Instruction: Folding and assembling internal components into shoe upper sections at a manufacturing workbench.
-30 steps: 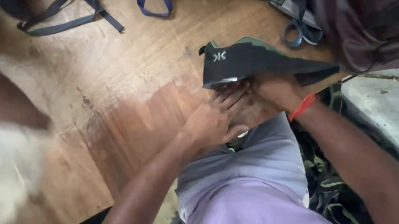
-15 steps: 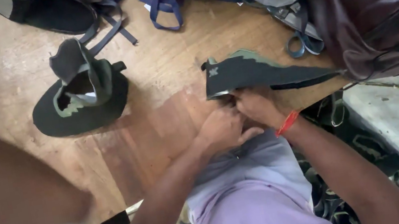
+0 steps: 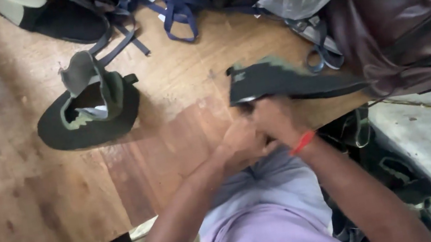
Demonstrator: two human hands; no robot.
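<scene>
Both hands, left hand (image 3: 240, 145) and right hand (image 3: 274, 120), clench the dark shoe upper (image 3: 284, 79) at the wooden table (image 3: 175, 87) edge. Another shoe (image 3: 88, 110) lies well left of it.

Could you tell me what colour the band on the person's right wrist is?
The wrist band is red, seen in the head view.

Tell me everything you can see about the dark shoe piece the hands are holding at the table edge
The shoe upper is a long, flat, black piece with grey-green trim along its top edge, tapering to a point on the right. It looks like soft fabric or foam. It lies along the near edge of the wooden table, its tip reaching the brown bag. Both the left hand and the right hand grip its lower edge near the wider left end.
</scene>
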